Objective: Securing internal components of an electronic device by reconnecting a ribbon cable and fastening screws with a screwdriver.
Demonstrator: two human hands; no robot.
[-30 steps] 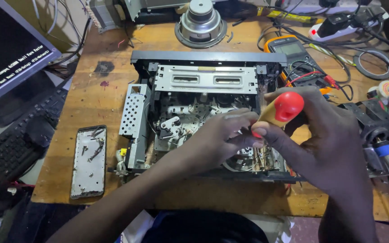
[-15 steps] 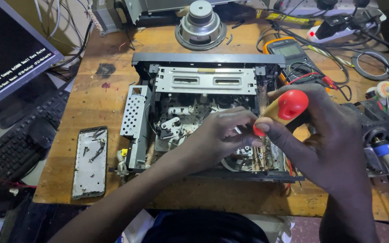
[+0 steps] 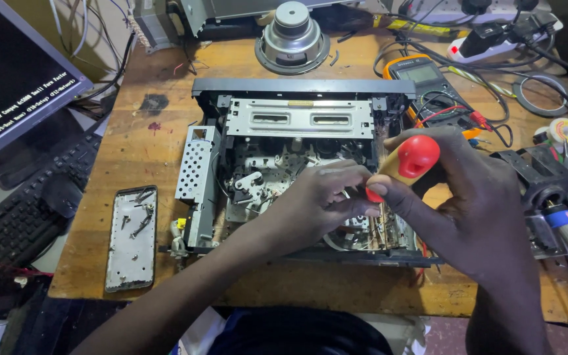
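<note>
Right hand (image 3: 468,197) is clamped on a red-and-yellow screwdriver (image 3: 407,163), angled down into the opened tape deck (image 3: 297,171) mid-tabletop (image 3: 139,144); left hand (image 3: 320,200), fingers curled, steadies its shaft for aim.

Lighting even and moderately bright, from above and slightly in front; shadows soft and short, darkest inside the opened deck chassis (image 3: 297,164) and beneath the left hand (image 3: 323,200) and right hand (image 3: 455,197). Mild glare on the metal bracket (image 3: 299,118) and speaker cone (image 3: 292,29). Centre sharp; slight wide-angle bowing at edges, dim lower corners, monitor (image 3: 14,85) mostly black.
</note>
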